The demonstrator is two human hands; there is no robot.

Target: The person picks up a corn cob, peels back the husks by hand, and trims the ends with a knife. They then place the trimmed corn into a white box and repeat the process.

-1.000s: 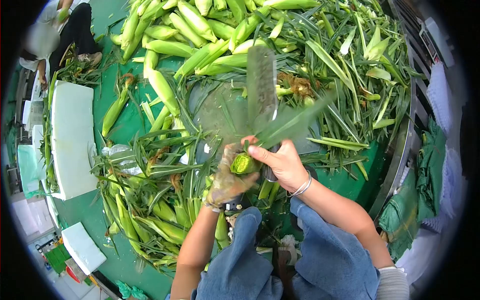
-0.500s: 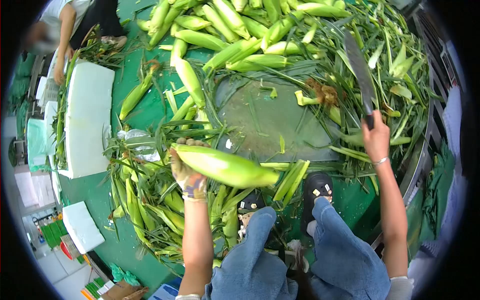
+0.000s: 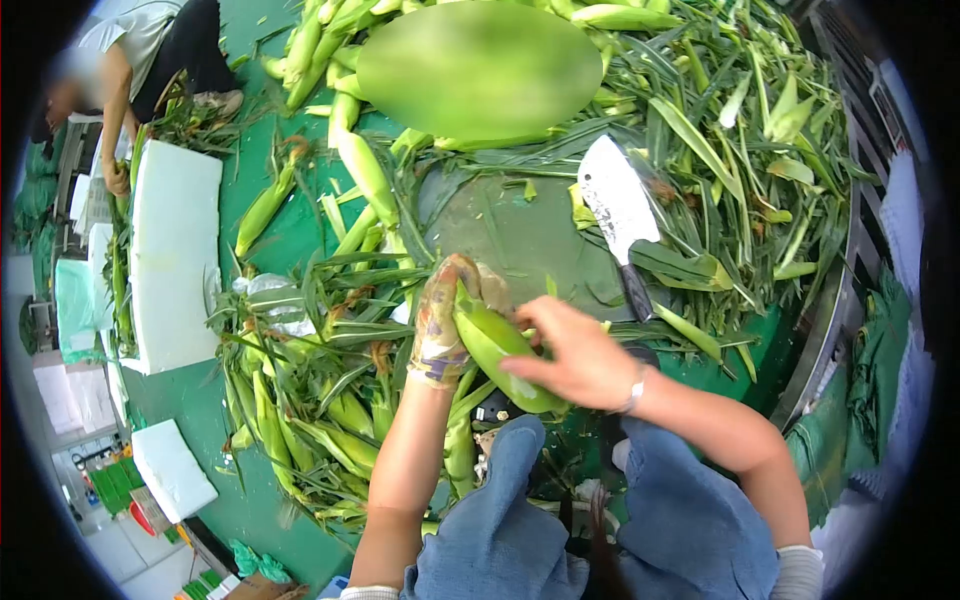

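Observation:
My left hand [image 3: 445,325], in a stained glove, holds a green ear of corn [image 3: 500,360] in its husk, tilted down to the right. At the ear's right side is my right hand [image 3: 570,355], bare, its thumb and fingers against the husk; whether they pinch a leaf is too small to tell. A cleaver [image 3: 620,205] with a dark handle lies flat on the dark board [image 3: 500,215], its handle toward me. Loose husk leaves [image 3: 690,270] lie beside the cleaver.
Many husked ears [image 3: 365,175] are heaped ahead, partly under a blur. Trimmed leaves [image 3: 780,170] pile up at right, unpeeled corn [image 3: 270,420] at lower left. A white foam box [image 3: 180,250] stands at left, where another person [image 3: 150,60] bends over. A metal rail [image 3: 850,270] runs along the right.
The cleaver has left my right hand and now lies on the board. My right hand has moved left onto the ear, which my left hand has turned more steeply downward.

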